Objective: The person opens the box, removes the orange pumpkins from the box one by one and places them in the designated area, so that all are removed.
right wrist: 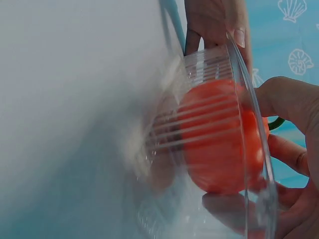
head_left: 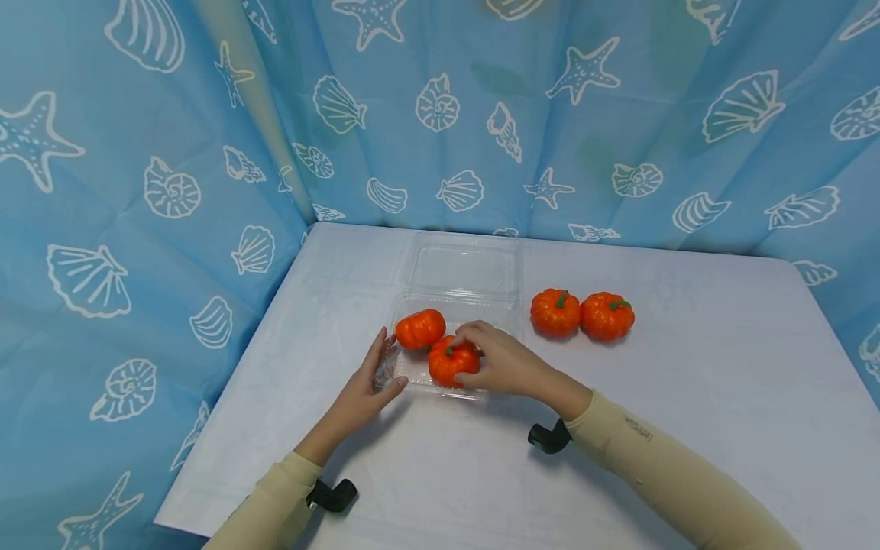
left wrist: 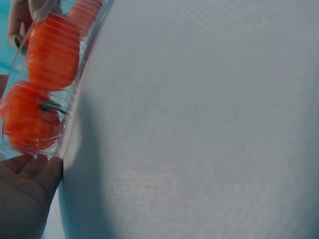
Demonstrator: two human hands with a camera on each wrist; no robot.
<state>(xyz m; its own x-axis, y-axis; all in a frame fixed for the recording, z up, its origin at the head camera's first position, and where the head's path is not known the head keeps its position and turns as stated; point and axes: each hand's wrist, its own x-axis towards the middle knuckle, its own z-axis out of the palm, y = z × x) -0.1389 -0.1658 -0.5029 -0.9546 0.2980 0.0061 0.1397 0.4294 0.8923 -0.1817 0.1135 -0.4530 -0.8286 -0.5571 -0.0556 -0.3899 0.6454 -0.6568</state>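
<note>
My right hand [head_left: 505,363] grips a small orange pumpkin [head_left: 450,367] with a green stem, inside a clear plastic clamshell box [head_left: 419,378]. In the right wrist view, thumb and fingers curl round this pumpkin [right wrist: 219,139] behind the ribbed box wall. A second pumpkin [head_left: 421,329] lies tipped on its side in the box's back left part. Against the left side of the box rests my left hand [head_left: 360,393], its fingers extended and thumb apart. The left wrist view shows those fingers at the end of the box, with the left hand [left wrist: 25,194] palm up.
Two more orange pumpkins [head_left: 555,313] [head_left: 608,316] sit side by side to the right of the box. The clear lid [head_left: 464,263] lies folded back toward the rear edge of the white table [head_left: 687,397]. A blue seashell-patterned curtain [head_left: 440,153] hangs behind and at the left.
</note>
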